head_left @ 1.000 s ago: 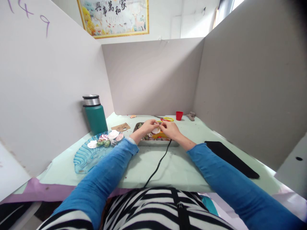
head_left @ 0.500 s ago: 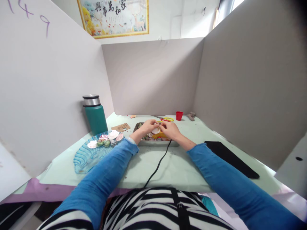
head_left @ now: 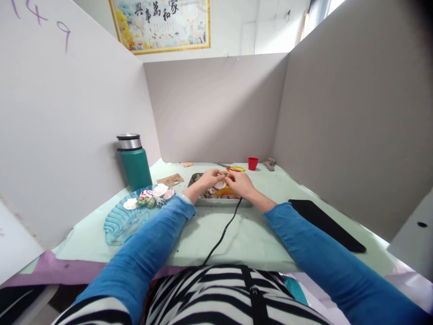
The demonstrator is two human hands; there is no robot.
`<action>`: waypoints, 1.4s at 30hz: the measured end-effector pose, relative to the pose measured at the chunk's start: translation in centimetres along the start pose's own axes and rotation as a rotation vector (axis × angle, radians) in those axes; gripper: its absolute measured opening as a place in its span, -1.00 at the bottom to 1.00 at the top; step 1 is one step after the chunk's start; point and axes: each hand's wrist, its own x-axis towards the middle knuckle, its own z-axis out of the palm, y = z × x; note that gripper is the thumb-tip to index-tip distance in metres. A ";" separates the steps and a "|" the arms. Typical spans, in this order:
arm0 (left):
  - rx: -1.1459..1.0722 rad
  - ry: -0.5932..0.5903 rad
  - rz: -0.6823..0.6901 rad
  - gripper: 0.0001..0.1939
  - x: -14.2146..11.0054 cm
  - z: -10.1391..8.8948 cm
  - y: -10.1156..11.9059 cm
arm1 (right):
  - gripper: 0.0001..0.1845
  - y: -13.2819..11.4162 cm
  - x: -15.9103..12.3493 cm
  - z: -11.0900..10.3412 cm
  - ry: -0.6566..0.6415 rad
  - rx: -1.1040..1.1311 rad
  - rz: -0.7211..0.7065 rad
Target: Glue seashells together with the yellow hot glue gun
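My left hand (head_left: 212, 178) and my right hand (head_left: 238, 182) meet fingertip to fingertip over a shallow metal tray (head_left: 219, 203). Both are closed in a pinch. Whatever lies between their fingers is too small to make out. A pale shell (head_left: 220, 185) shows just below the fingertips; whether it is held or rests in the tray I cannot tell. Several small shells (head_left: 211, 192) lie in the tray. Beside them is a yellow-orange object (head_left: 228, 190), partly hidden by my right hand. A black cord (head_left: 223, 234) runs from the tray's front toward me.
On the left, a blue scalloped glass plate (head_left: 117, 225) bears several shells (head_left: 160, 190), with a green bottle (head_left: 135, 167) behind it. Beyond the tray are a brown card (head_left: 172, 179), scissors (head_left: 236, 169), a red cup (head_left: 252, 164) and a grey lump (head_left: 269, 164). A black flat panel (head_left: 326, 225) lies right.
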 end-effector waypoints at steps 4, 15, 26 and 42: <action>0.000 0.003 0.015 -0.89 0.1 0.0 -0.1 | -0.74 0.0 0.0 0.0 -0.014 0.003 0.007; 0.041 0.021 0.030 -0.95 -0.6 0.0 0.8 | -0.74 -0.2 -0.1 -0.1 -0.017 -0.008 0.012; 0.047 0.025 0.016 -0.96 -0.9 0.1 1.2 | -0.75 0.0 -0.1 0.0 -0.019 -0.006 0.001; 0.044 0.030 0.019 -0.95 -0.6 0.1 0.8 | -0.75 -0.2 -0.1 -0.2 -0.029 -0.010 0.013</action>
